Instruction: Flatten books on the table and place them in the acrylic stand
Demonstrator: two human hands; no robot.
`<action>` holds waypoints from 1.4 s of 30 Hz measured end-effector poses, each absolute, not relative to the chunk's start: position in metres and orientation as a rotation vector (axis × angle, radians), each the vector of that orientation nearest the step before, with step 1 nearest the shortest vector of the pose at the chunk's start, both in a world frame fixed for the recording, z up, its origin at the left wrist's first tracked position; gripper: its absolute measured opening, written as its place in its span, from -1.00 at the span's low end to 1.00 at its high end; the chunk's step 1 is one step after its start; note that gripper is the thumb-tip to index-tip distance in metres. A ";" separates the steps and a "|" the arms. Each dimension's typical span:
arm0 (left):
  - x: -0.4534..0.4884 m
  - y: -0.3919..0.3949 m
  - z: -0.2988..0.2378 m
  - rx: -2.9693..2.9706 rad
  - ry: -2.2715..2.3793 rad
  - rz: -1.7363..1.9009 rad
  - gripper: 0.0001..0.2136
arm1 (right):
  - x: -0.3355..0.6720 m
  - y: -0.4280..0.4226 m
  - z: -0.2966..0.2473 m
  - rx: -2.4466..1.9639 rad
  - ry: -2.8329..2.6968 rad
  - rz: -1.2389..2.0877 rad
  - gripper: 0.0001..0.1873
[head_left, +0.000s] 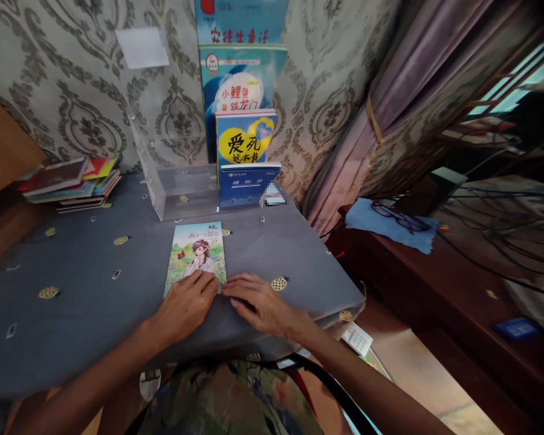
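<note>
A thin book (194, 251) with a drawn child, a red butterfly and a green meadow on its cover lies shut on the grey cloth. My left hand (188, 305) rests on the lower part of this book, its fingers lightly bent over the cover and hiding the bottom edge. Against the lower right corner of the book are the fingertips of my right hand (258, 301). Its fingers are stretched out, with the thumb apart. Behind the book stands a clear acrylic rack (181, 196), its left side bare and several books in its right side.
In the rack, a dark blue book (242, 188) stands before a yellow-and-blue book (242, 139) and taller teal ones. A stack of books (72, 184) lies at the back left. To the right, glasses (399, 219) rest on a blue cloth (367, 223) near tangled cables.
</note>
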State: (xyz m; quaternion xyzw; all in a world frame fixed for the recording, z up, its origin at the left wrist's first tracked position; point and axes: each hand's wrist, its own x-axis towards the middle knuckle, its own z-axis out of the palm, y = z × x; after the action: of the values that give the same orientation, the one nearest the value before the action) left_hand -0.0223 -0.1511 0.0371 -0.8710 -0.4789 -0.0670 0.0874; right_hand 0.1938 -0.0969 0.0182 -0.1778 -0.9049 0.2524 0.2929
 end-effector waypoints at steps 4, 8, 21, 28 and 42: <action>-0.027 -0.147 0.035 -2.641 -1.416 -0.211 -0.70 | 0.194 -0.099 0.019 -0.466 -2.449 0.613 -0.73; -0.027 -0.128 0.029 -2.610 -1.414 -0.190 -0.65 | 0.195 -0.099 0.019 -0.475 -2.462 0.606 -0.75; -0.035 -0.019 0.020 -2.508 -1.640 -0.315 -0.64 | 0.193 -0.098 0.025 -0.544 -2.507 0.642 -0.81; -0.049 -0.016 0.007 -2.494 -1.639 -0.491 -0.61 | 0.173 -0.073 0.026 -0.639 -2.582 0.511 -0.82; -0.092 -0.033 -0.002 -2.210 -1.896 -0.535 -0.59 | 0.115 0.010 0.026 -1.096 -2.516 0.359 -0.59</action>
State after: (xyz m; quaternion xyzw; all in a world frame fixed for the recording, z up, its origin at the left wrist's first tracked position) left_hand -0.0920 -0.0332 -0.0020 -0.7434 -0.6379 -0.1799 0.0904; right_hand 0.1148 0.0097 0.0257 -0.3892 -0.8932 0.1274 0.1857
